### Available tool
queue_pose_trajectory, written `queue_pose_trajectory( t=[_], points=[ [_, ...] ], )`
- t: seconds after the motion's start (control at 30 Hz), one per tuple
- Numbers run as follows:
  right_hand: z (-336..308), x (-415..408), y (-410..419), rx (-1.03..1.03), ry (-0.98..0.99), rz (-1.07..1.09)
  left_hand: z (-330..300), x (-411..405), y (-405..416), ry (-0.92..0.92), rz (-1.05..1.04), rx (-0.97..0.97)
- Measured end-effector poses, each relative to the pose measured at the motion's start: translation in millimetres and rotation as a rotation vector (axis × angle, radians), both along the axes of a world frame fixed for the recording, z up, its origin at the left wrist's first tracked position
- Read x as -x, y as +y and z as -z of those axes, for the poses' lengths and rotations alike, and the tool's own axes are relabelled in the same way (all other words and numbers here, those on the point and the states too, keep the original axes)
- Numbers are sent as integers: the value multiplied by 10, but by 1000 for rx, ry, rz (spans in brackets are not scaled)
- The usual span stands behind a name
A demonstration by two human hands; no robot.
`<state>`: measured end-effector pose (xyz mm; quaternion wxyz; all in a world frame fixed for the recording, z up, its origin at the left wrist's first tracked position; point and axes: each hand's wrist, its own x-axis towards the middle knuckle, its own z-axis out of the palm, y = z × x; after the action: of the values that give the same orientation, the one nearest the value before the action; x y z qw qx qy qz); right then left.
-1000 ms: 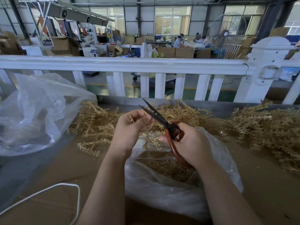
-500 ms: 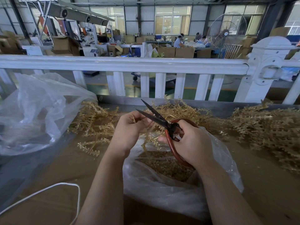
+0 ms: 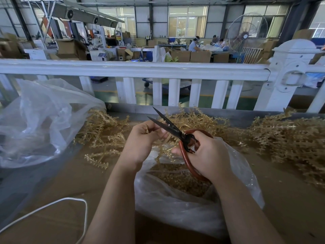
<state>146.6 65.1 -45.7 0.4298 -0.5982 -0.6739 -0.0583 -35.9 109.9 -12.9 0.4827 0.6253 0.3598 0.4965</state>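
While the scissors gape: blades of the scissors (image 3: 177,132) stand apart, tips pointing up and away, just beside the left fingertips – a nick to those fingers is the main risk if the cut closes too near them.
Left hand (image 3: 140,143): fingers curled, pinching a gold sprig (image 3: 167,139) between thumb and fingers, over the mouth of the clear bag (image 3: 175,212).
Right hand (image 3: 209,155): curled round the red loop handles, fingers through the loop.
Sprig position: between the two hands, low against the blades near the pivot; how far in it sits I cannot tell.
Risk, miss: the sprig is thin and looks springy – it could slip sideways out of the blades and get cut in the wrong spot.
Risk, spill: snipped bits could fly past the bag rim onto the brown table (image 3: 70,182) instead of joining the cut pieces (image 3: 179,178) inside.
Risk, bag: soft film lies just under the right hand; low handles could snag or tear it.
Risk, tangle: the loose sprig pile (image 3: 290,138) lies near and could catch on the held one.
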Motion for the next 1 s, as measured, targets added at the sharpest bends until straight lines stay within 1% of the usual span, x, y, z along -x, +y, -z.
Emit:
queue_pose_trajectory(
  t=[0.27, 0.47, 0.67, 0.73, 0.83, 1.0],
  points=[
    [6, -16, 2, 45, -12, 11, 22, 20, 25, 15, 2, -19],
    [-3, -23, 4, 41, -48, 23, 24, 7, 21, 89, 25, -61],
    [4, -9, -3, 4, -10, 7, 15, -8, 1, 54, 30, -84],
    [-1, -6, -5, 19, 6, 14, 2, -32, -23, 9, 34, -90],
    [6, -15, 12, 39, 18, 11, 1, -49, -27, -60, 2, -89],
    [-3, -16, 12, 57, 15, 10, 22, -41, -7, 16, -85, -148]
  ],
)
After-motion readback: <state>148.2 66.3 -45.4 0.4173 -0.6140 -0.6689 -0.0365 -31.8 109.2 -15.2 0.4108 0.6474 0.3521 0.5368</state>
